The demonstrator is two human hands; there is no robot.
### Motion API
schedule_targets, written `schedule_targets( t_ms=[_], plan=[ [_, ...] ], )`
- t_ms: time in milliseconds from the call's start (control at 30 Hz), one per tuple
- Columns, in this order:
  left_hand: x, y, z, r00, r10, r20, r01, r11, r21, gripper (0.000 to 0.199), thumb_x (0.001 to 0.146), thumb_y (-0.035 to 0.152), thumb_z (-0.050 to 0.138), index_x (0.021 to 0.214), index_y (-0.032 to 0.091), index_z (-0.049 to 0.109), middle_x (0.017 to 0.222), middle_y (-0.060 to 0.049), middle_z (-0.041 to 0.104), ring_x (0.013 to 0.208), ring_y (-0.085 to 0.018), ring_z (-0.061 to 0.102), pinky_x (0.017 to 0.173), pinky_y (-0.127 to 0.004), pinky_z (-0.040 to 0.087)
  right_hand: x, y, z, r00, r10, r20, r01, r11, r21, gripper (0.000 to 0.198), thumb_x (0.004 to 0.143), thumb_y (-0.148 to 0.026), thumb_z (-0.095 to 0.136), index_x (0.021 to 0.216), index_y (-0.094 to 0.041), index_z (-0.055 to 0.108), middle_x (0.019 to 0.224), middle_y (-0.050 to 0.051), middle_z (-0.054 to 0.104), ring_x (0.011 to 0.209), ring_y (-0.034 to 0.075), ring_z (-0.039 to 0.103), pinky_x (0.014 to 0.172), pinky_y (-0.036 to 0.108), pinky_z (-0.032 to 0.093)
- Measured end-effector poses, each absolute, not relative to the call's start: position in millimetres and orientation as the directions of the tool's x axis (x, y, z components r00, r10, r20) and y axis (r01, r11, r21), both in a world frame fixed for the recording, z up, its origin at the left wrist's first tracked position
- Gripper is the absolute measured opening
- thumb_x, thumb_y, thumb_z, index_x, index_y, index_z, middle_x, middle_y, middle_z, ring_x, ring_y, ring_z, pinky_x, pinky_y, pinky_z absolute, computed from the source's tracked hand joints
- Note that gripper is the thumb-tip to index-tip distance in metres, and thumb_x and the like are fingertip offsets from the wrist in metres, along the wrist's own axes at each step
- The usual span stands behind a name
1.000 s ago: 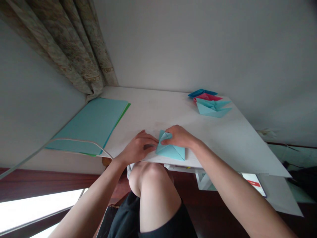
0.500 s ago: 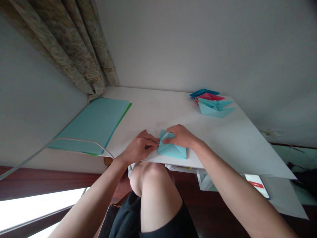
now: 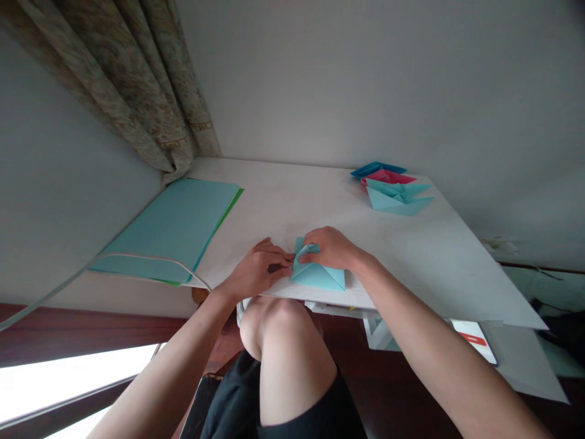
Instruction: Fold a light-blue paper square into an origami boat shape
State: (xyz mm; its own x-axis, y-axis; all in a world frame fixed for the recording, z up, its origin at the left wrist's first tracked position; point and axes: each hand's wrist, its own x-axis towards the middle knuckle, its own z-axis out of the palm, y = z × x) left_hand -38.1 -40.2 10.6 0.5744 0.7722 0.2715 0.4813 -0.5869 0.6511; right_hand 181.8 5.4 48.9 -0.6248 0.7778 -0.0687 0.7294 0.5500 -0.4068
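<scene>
Both hands down on the folded light-blue paper (image 3: 319, 275) near the table's (image 3: 292, 201) front edge. Right hand (image 3: 333, 249) pressing flat on top, fingers (image 3: 307, 257) pinching a raised flap; left hand (image 3: 256, 271) fingertips gripping the paper's left corner

The light blue folded piece (image 3: 317, 275) under the hands is thin matt paper with crisp creases. The stack of sheets (image 3: 176, 222) on the left is the same smooth matt paper, blue on top with a green edge peeking out. The folded boats (image 3: 393, 189) at the back are paper too (blue and pink). The tabletop (image 3: 425, 256) looks like smooth white laminate, slightly scuffed. The curtain (image 3: 150, 97) is patterned woven cloth, and the floor (image 3: 91, 335) is dark glossy wood.
</scene>
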Motion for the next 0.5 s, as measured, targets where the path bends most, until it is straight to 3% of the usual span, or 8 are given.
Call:
schedule_targets(
  t_ms=[500],
  plan=[
    [-37.2,-42.3,15.2,0.582,0.778,0.235,0.495,-0.569,0.657,0.005,0.085,0.028,0.066,0.088,0.025,0.068,0.101,0.001,0.072,0.102,-0.020,0.064,0.111,-0.048,0.026,179.4,6.6,49.4,-0.618,0.778,-0.115,0.752,0.541,-0.376,0.019,0.077,-0.041,0.070,0.076,-0.022,0.072,0.077,0.001,0.072,0.075,0.017,0.062,0.064,0.025,0.035]
  ],
)
